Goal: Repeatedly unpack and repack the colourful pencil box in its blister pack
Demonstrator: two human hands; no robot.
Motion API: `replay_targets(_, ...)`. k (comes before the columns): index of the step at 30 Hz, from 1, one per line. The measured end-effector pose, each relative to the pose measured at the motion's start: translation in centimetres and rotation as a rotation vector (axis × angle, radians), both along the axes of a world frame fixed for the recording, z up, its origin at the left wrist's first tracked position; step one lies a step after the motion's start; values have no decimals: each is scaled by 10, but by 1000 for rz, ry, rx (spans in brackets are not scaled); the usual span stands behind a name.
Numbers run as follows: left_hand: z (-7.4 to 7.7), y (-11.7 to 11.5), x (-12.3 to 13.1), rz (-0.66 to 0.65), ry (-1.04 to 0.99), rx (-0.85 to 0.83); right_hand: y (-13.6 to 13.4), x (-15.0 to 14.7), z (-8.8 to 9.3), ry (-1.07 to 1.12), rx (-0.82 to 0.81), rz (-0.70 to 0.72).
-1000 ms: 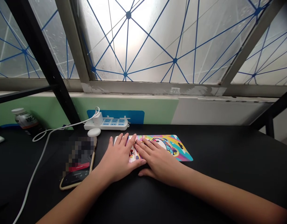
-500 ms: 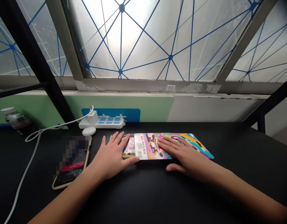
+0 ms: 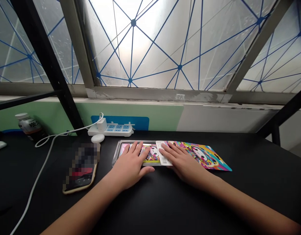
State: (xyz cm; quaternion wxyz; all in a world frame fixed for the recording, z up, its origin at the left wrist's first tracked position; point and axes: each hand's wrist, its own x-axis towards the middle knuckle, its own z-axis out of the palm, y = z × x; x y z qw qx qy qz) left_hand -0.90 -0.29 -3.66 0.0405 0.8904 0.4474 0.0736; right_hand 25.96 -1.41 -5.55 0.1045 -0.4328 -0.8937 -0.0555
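A colourful pencil box lies on the black desk, in a clear plastic tray [image 3: 115, 156] with a bright printed pencil box card [image 3: 214, 158] over its right part. My left hand [image 3: 132, 166] rests flat on the tray, fingers spread over the printed surface. The thumb points right along the near edge. On the card's white barcode end and the pattern beside it lies my right hand [image 3: 186, 163], fingers stretched out and its thumb mostly hidden. The card's right end reaches well past the tray. Neither hand is wrapped round anything.
Left of my left hand lies a phone [image 3: 85, 178], its screen partly blurred. Behind it are a white oval object [image 3: 97, 138] and a power strip [image 3: 119, 130] with a plugged-in white cable [image 3: 40, 169]. A bottle [image 3: 30, 125] stands farther left. Black posts frame the window.
More of the tray and the printed surface beneath shows, as the card has shifted right relative to the tray. My right hand is closer to my left. The view has also moved slightly.
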Motion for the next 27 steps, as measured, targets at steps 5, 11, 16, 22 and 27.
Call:
replay_targets(5,5,11,-11,-14,-34,-81,0,22,0,30,-56,-12)
replay_targets(11,11,15,-20,17,-67,-134,-10,71,4,16,50,-73)
replay_targets(16,11,27,-31,61,-80,-173,-39,67,22,12,274,-90)
replay_targets(22,14,43,-17,77,28,-68,-90,-27,21,-42,123,115)
replay_targets(27,18,44,4,34,31,-29,-72,-108,11,28,-163,182)
